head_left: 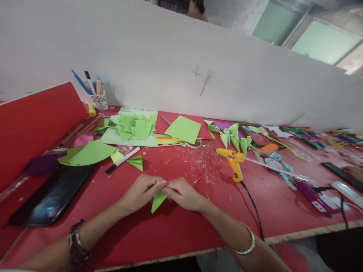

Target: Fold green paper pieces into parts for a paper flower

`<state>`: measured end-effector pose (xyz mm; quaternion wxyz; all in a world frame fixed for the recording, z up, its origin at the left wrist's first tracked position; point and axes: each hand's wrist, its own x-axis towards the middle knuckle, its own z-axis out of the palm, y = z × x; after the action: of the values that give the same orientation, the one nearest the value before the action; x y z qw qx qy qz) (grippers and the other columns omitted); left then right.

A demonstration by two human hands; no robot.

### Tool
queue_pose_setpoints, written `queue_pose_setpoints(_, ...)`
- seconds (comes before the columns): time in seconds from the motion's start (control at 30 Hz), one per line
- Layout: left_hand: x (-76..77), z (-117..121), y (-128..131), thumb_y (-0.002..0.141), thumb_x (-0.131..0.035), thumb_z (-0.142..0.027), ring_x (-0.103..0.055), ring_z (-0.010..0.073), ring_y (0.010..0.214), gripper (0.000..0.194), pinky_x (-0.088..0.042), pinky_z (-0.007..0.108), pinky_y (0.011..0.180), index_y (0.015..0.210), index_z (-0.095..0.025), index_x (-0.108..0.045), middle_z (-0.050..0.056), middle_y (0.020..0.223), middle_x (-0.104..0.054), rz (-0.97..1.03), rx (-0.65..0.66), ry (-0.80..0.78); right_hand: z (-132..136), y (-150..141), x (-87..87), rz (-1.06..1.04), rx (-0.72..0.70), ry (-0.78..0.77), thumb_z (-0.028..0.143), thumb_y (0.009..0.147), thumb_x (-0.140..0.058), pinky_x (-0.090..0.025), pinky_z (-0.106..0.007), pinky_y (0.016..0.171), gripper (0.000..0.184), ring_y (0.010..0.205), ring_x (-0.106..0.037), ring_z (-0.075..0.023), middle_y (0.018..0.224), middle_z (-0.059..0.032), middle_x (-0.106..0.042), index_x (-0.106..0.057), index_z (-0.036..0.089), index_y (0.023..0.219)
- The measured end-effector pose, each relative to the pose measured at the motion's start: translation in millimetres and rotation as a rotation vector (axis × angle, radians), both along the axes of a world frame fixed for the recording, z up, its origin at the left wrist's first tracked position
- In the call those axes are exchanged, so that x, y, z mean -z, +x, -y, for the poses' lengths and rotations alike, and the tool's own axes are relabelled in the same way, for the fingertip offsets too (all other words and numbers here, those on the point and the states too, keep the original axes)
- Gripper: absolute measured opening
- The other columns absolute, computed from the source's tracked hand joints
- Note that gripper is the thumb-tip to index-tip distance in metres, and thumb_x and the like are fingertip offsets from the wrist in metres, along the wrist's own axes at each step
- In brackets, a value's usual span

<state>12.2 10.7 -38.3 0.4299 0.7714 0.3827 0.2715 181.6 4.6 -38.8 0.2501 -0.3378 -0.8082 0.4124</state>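
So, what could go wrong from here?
The glue gun lies near the right hand; if hot, its nozzle might burn fingers. Its cord runs over the table edge, so an arm could snag it. The green paper pinched between right and left hand might crease crookedly.

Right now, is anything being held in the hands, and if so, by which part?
The left hand and the right hand together pinch a piece of green paper by its upper part; its pointed lower end sticks out free.
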Motion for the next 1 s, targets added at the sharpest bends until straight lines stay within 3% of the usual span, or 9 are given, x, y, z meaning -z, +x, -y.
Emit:
queue_pose_setpoints(0.17, -4.9, 2, 0, 0.087, -0.027, -0.039, -0.041, 0.0075, 0.039, 0.050, -0.033, 0.018, 0.045, 0.045, -0.016, -0.042, -0.004, 0.038, -0.042, 0.038, -0.078, -0.141, 0, 1, -6.3, -0.033, 0.088, -0.011, 0.030, 0.086, -0.037, -0.030, -0.018, 0.053, 0.027, 0.054, -0.037, -0.0073, 0.058, 0.0041, -0.039, -0.043, 0.017, 0.063)
queue_pose_setpoints(0.3, -8.8, 4, 0, 0.088, -0.023, -0.037, -0.044, 0.0077, 0.038, 0.057, -0.035, 0.019, 0.049, 0.039, -0.016, -0.043, -0.002, 0.036, -0.045, 0.005, -0.093, -0.114, -1, 4, -11.0, -0.025, 0.131, -0.031, 0.031, 0.087, -0.036, -0.027, -0.019, 0.048, 0.032, 0.049, -0.034, -0.0065, 0.052, 0.0054, -0.035, -0.034, 0.018, 0.058)
queue_pose_setpoints(0.47, -8.8, 2, 0, 0.087, -0.027, -0.036, -0.042, 0.0075, 0.037, 0.052, -0.034, 0.019, 0.048, 0.041, -0.017, -0.040, -0.004, 0.035, -0.043, -0.019, -0.116, -0.085, 0, 4, -9.8, -0.014, 0.124, -0.068, 0.031, 0.087, -0.033, -0.028, -0.019, 0.048, 0.033, 0.048, -0.035, -0.0065, 0.051, 0.0053, -0.035, -0.031, 0.018, 0.056)
queue_pose_setpoints(0.67, -8.7, 0, 0, 0.083, -0.039, -0.034, -0.044, 0.0087, 0.050, 0.031, -0.035, 0.019, 0.051, 0.059, -0.016, -0.047, -0.005, 0.052, -0.046, 0.006, -0.008, -0.091, -2, 4, -7.5, -0.094, 0.153, -0.159, 0.031, 0.087, -0.034, -0.030, -0.019, 0.050, 0.029, 0.051, -0.037, -0.0069, 0.055, 0.0047, -0.038, -0.037, 0.018, 0.061)
queue_pose_setpoints(0.83, -2.3, -2, 4, 0.085, -0.034, -0.034, -0.038, 0.0096, 0.056, 0.027, -0.033, 0.019, 0.053, 0.063, -0.018, -0.039, -0.005, 0.059, -0.038, -0.025, -0.121, -0.017, -3, 4, -6.9, -0.132, 0.189, -0.176, 0.027, 0.085, -0.036, -0.030, -0.018, 0.051, 0.023, 0.053, -0.037, -0.0066, 0.058, 0.0047, -0.039, -0.040, 0.017, 0.065)
queue_pose_setpoints(1.0, 4.5, -2, 3, 0.087, -0.029, -0.034, -0.035, 0.0095, 0.055, 0.029, -0.029, 0.019, 0.051, 0.063, -0.018, -0.034, -0.006, 0.058, -0.034, -0.123, -0.165, 0.046, -2, 4, -2.7, -0.100, 0.112, -0.243, 0.023, 0.081, -0.042, -0.031, -0.018, 0.049, 0.020, 0.050, -0.039, -0.0063, 0.054, 0.0050, -0.042, -0.041, 0.017, 0.062)
